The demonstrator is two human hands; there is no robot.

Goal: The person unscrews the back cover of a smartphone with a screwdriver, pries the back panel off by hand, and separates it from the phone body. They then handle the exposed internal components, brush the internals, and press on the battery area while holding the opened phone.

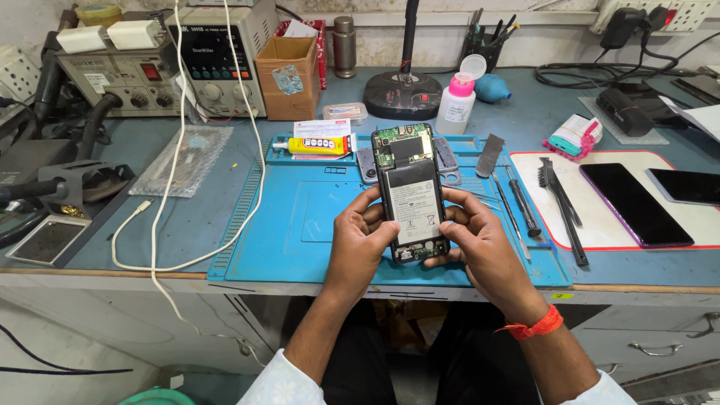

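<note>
An opened phone (409,191), back cover off, shows its battery and green circuit board. My left hand (358,241) grips its lower left edge, thumb lying on the battery's left side. My right hand (480,244) holds the lower right edge, thumb pressed near the battery's bottom; an orange thread circles that wrist. The phone is held tilted above the blue repair mat (300,225).
Tweezers, a screwdriver and a black brush (559,199) lie right of the mat. Two dark phones (634,202) rest on a white pad. A glue tube (319,145), a pink-capped bottle (456,101), a cardboard box (289,75), a power supply (217,56) and a white cable (161,225) stand left and behind.
</note>
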